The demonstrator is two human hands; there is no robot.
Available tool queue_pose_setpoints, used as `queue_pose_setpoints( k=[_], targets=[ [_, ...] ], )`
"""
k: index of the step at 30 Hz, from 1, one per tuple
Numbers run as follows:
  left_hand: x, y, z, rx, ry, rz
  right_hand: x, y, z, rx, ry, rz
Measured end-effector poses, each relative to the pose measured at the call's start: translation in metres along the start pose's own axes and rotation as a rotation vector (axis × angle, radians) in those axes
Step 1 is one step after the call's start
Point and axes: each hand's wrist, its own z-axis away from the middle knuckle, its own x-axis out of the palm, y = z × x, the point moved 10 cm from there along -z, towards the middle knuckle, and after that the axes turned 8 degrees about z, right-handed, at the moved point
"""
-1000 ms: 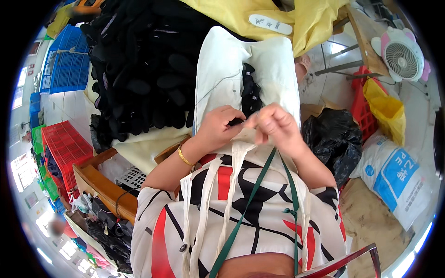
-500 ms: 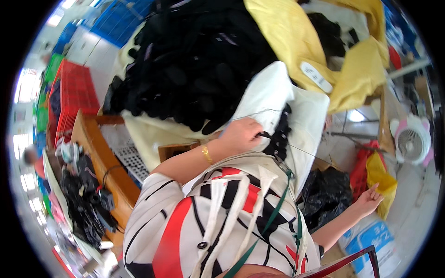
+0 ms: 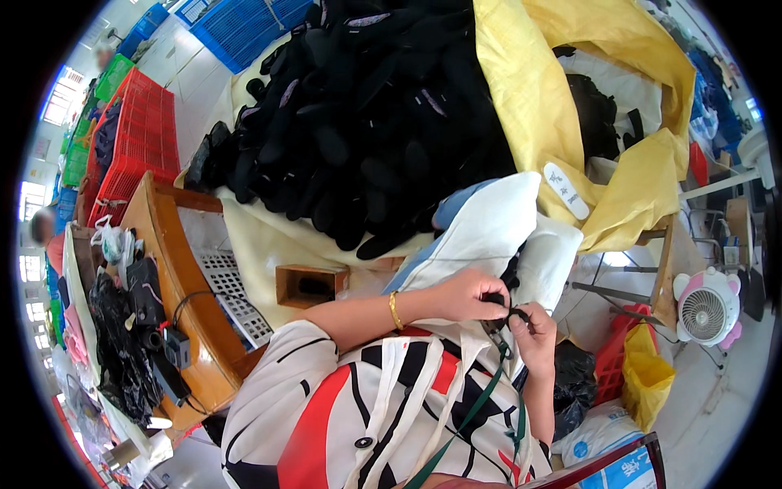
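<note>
Over my lap, my left hand (image 3: 474, 297) and my right hand (image 3: 533, 332) meet with fingertips pinched together on a small black fabric piece (image 3: 516, 313). The fingers hide most of that piece, and I cannot make out a needle. A white cloth (image 3: 489, 232) covers my knees just beyond the hands. More black material shows in the fold between the knees. A green strap (image 3: 481, 395) hangs down my front, its metal clip close below the hands.
A big heap of black fabric pieces (image 3: 350, 130) lies ahead on pale sheeting. Yellow cloth (image 3: 521, 90) drapes to its right, bearing a white sole-shaped piece (image 3: 566, 191). A wooden table (image 3: 163, 261) stands left, a pink-and-white fan (image 3: 705, 306) right, a black bag (image 3: 574, 379) beside me.
My right hand has come in from far out on the right to meet my left. The thread stretched between them no longer shows taut. The view has shifted slightly.
</note>
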Motion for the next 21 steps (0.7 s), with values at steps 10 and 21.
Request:
queue_pose_setpoints(
  k=[10,21],
  targets=[
    [-0.196,-0.075,-0.025,-0.089,0.562,0.122,-0.054,0.082,-0.028,0.183,0.356,-0.556],
    [-0.347,-0.038,-0.2,0.112,0.53,-1.573,-0.044,0.116,-0.042,0.36,0.426,-0.716]
  ],
)
